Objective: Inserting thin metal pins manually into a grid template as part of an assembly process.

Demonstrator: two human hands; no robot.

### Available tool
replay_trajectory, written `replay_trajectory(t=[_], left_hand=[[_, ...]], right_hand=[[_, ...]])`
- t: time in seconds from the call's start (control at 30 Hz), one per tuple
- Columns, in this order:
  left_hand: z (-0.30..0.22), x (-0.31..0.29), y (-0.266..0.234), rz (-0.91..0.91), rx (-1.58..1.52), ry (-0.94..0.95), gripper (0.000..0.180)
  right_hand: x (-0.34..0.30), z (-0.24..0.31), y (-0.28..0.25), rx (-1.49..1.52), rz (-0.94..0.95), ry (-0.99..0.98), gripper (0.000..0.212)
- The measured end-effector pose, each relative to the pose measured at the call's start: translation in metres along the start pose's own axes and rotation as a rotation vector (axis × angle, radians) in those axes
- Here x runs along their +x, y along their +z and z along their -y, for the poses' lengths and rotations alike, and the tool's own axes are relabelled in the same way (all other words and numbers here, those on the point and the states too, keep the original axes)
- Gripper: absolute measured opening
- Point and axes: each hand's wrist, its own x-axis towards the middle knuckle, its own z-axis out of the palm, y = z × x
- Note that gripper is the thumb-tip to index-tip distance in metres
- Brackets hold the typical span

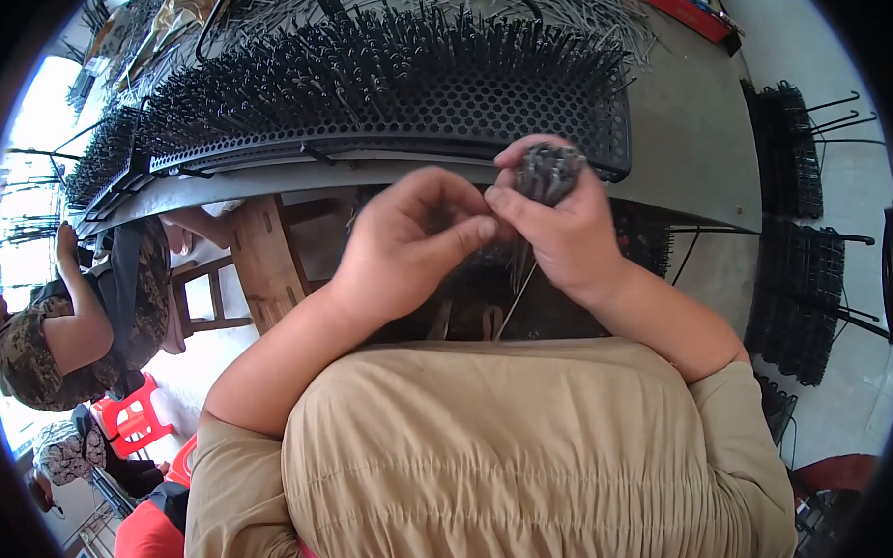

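- Right fingers, I've got them wrapped around a grey bundle, held in their grip!
- Just beside them, my left fingers curl narrow; whether they're pinching anything, I can't tell.
- Beyond both: black perforated tray, on the counter.

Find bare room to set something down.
Freest: grey tabletop between the right end of the black tray and the table's right edge, nearer than the red box. The tray's front right shows bare mesh. Crowded: the tray's remainder, packed with rods; the tabletop behind, strewn with grey strips; the right grip, holding a bundle.
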Motion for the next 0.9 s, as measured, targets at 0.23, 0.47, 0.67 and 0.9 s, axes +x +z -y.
replay_trajectory(t=[0.23, 0.47, 0.67, 0.9], left_hand=[[-0.004, 0.015, -0.006, -0.236, -0.266, 0.173, 0.014], [-0.004, 0.022, -0.010, -0.321, -0.390, 0.232, 0.013], [-0.012, 0.031, -0.015, -0.410, 0.071, 0.522, 0.013], [-0.018, 0.035, -0.018, -0.411, 0.010, 0.539, 0.013]], right_hand=[[0.011, 0.020, -0.007, -0.488, 0.129, -0.682, 0.034], [0.007, -0.009, 0.011, 0.181, 0.241, 0.003, 0.035], [0.015, -0.028, 0.005, 0.198, 0.350, 0.275, 0.041], [0.017, 0.001, 0.006, 0.305, 0.191, 0.235, 0.035]])
